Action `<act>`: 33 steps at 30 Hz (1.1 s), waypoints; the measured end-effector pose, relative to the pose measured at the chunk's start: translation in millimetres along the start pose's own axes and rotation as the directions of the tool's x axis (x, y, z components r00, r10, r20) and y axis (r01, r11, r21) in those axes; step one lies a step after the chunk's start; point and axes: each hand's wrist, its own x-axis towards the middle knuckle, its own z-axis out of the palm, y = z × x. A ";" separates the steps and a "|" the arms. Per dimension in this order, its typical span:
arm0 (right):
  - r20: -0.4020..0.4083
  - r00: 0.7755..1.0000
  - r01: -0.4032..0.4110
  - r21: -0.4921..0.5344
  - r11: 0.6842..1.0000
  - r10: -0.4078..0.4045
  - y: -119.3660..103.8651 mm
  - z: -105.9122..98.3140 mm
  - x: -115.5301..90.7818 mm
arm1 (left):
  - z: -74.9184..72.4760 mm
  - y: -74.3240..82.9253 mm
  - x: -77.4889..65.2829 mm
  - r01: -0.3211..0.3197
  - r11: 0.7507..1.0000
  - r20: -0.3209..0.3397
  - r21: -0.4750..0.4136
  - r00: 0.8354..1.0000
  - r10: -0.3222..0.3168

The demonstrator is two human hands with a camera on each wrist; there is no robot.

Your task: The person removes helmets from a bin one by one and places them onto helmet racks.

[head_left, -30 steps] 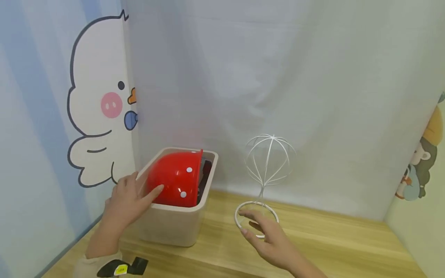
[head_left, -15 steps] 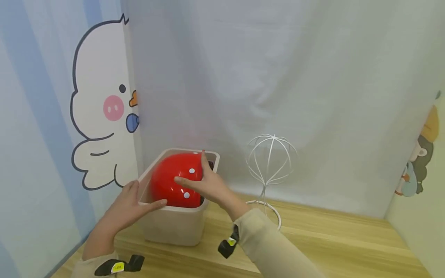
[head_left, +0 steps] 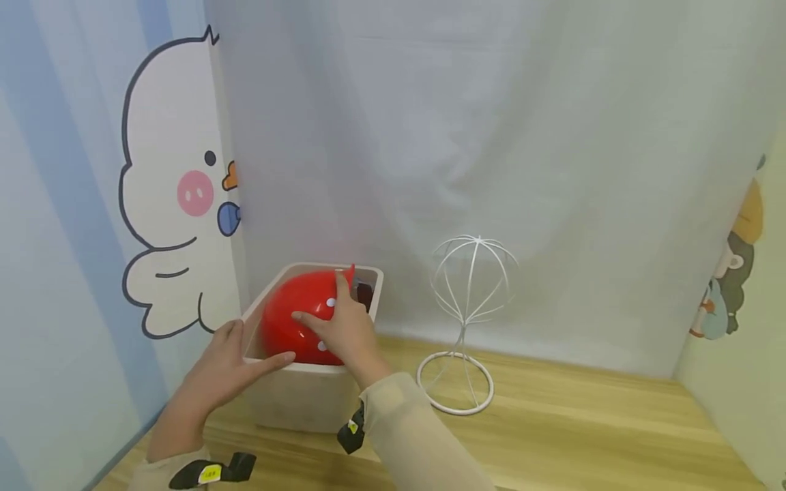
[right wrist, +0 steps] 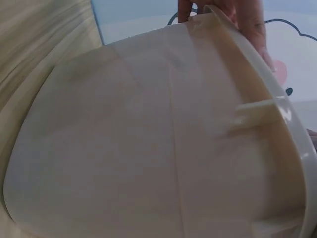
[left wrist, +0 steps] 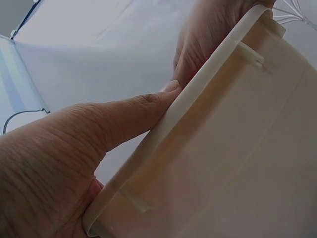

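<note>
A glossy red helmet with white dots lies on its side in a pale beige bin, its opening facing right. My left hand grips the bin's near left corner, thumb along the rim; the left wrist view shows that thumb over the rim. My right hand rests on the helmet, thumb and forefinger spread over its dome. Its other fingers are hidden. A white wire stand with a round cage top and ring base is right of the bin.
The bin stands on a wood-grain tabletop. Dark items show in the bin beyond the helmet. A grey curtain hangs behind, and a blue wall panel with a cartoon bird is at the left.
My right hand has come from the wire stand's base across to the helmet, then a little further left over its dome. My left thumb has lowered from the helmet to the bin's rim.
</note>
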 end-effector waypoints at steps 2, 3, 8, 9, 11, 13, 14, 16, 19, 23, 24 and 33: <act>0.010 1.000 -0.008 0.021 1.000 0.007 -0.6 0.3 -1.0 | -0.8 -0.4 -0.6 0.016 1.000 0.010 -0.015 1.000 -0.016; 0.013 1.000 -0.011 0.023 1.000 0.011 -0.4 0.6 -1.9 | -0.9 -0.6 -1.1 0.021 1.000 0.014 -0.021 1.000 -0.020; 0.016 1.000 0.011 0.019 1.000 -0.012 1.1 1.8 1.4 | -1.9 -0.4 1.8 0.035 0.998 0.019 -0.043 0.999 -0.034; 0.012 1.000 0.015 0.019 1.000 -0.015 2.1 1.9 1.7 | -1.3 0.1 2.2 0.035 0.998 0.021 -0.046 0.999 -0.034; 0.006 1.000 0.018 0.014 1.000 -0.018 3.8 1.4 1.8 | -0.2 1.6 2.3 0.040 0.998 0.027 -0.049 0.999 -0.039; 0.006 1.000 0.021 0.013 1.000 -0.021 5.2 1.0 1.2 | 0.0 2.4 2.5 0.042 0.998 0.027 -0.046 0.999 -0.041; 0.009 1.000 0.022 0.012 1.000 -0.023 5.5 0.6 0.5 | -0.2 2.8 2.1 0.044 0.998 0.027 -0.042 0.999 -0.043; 0.019 0.999 0.029 0.016 0.999 -0.030 6.1 0.0 -1.0 | -0.7 3.2 0.7 0.057 0.997 0.030 -0.041 0.998 -0.056; 0.019 0.998 0.055 0.025 0.998 -0.055 7.4 -0.3 -3.8 | -1.0 3.1 -1.3 0.068 0.997 0.032 -0.043 0.997 -0.067; -0.018 0.996 0.088 0.095 0.992 -0.087 11.0 0.7 -6.3 | 0.1 3.1 -2.9 0.074 0.996 0.024 -0.043 0.997 -0.073; -0.030 0.996 0.091 0.118 0.989 -0.088 12.1 0.0 -6.5 | 0.2 3.8 -2.6 0.073 0.996 0.023 -0.042 0.997 -0.072; -0.094 0.993 0.098 0.339 0.936 -0.070 26.5 -6.3 -3.5 | 0.7 8.1 -2.6 0.071 0.997 0.017 -0.026 0.997 -0.070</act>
